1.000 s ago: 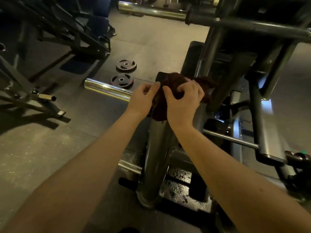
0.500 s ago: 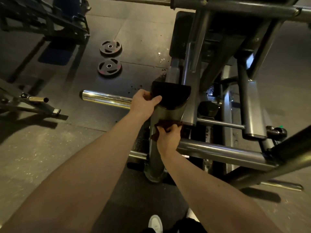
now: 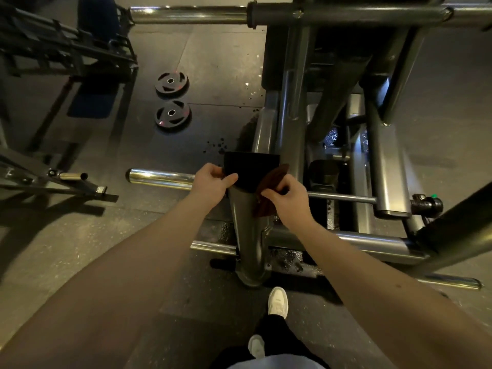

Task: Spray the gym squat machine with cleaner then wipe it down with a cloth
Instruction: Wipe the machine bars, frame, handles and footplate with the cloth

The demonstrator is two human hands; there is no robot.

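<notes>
Black weight plates (image 3: 171,113) lie flat on the floor at far left, well apart from the work and not part of it. Chrome sleeve (image 3: 159,178) sticks out leftward from the squat machine (image 3: 386,161), inner end hidden behind the left hand (image 3: 214,182). That hand curls round the edge of the black cap (image 3: 251,166) on the grey upright post (image 3: 247,230), steadying. Right hand (image 3: 291,195) pinches a dark red cloth (image 3: 263,209) against the post's right flank, just below the cap. Wet specks (image 3: 215,149) on the floor and a wet base plate (image 3: 287,259) suggest the spray is down here, so I'd call it mid-wipe: upper post in hand; lower post, crossbars and right-side frame likely left. Containers: no spray bottle in view. Dark cup-shaped part (image 3: 323,169) sits inside the frame; can't tell if it holds anything.
</notes>
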